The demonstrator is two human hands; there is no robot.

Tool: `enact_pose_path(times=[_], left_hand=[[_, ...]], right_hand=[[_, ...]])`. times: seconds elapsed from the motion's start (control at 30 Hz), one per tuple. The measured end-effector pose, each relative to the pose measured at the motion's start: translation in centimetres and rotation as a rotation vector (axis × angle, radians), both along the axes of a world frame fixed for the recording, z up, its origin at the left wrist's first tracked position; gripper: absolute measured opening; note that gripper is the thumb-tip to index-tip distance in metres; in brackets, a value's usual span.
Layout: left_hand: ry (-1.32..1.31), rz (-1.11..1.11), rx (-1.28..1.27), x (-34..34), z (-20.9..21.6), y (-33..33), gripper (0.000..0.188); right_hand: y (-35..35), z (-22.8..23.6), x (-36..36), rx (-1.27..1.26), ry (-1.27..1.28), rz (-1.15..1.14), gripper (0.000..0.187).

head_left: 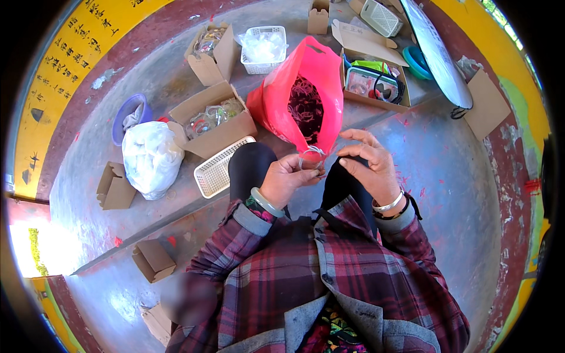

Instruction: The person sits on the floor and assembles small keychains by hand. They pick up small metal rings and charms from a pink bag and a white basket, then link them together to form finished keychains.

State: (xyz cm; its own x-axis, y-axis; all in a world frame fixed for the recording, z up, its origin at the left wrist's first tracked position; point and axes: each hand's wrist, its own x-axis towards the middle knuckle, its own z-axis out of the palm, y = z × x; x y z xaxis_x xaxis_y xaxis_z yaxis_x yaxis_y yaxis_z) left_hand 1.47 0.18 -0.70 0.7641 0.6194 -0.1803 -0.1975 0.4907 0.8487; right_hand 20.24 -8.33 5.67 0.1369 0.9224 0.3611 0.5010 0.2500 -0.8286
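Observation:
Between my knees stands a bright pink-red plastic bag (276, 97), its mouth gaping toward me. Inside lies a heap of dark maroon things with pale thin loops (305, 109), too small to name exactly. My left hand (288, 179) is closed at the bag's near edge, thumb and fingers pinching a thin pale looped cord (312, 154). Just right of it is my right hand (372, 167), its fingers bent and the thumb and forefinger tips close together. Whatever thin thing they pinch, if anything, I cannot make out.
Left of the bag are a cardboard box of looped bands (226, 138), a cream plastic basket (206, 181), a stuffed white bag (152, 159) and a purple basin (122, 113). Beyond stand a white basket (265, 67) and an open carton (382, 106). A round tabletop (438, 56) leans far right.

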Motion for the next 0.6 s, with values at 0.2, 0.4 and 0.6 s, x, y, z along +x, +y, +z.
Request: enact_pose_path(times=[0.2, 0.4, 0.6], left_hand=[[0.002, 0.001, 0.092, 0.3, 0.8, -0.7, 0.021], [0.072, 0.014, 0.157, 0.5, 0.6, -1.1, 0.019], [0.164, 0.040, 0.254, 0.6, 0.8, -1.6, 0.020]], right_hand=[[0.1, -0.1, -1.0, -0.013, -0.037, 0.037, 0.021], [0.1, -0.1, -1.1, -0.019, -0.028, 0.106, 0.019], [0.2, 1.1, -1.1, 0.032, -0.230, 0.162, 0.014]])
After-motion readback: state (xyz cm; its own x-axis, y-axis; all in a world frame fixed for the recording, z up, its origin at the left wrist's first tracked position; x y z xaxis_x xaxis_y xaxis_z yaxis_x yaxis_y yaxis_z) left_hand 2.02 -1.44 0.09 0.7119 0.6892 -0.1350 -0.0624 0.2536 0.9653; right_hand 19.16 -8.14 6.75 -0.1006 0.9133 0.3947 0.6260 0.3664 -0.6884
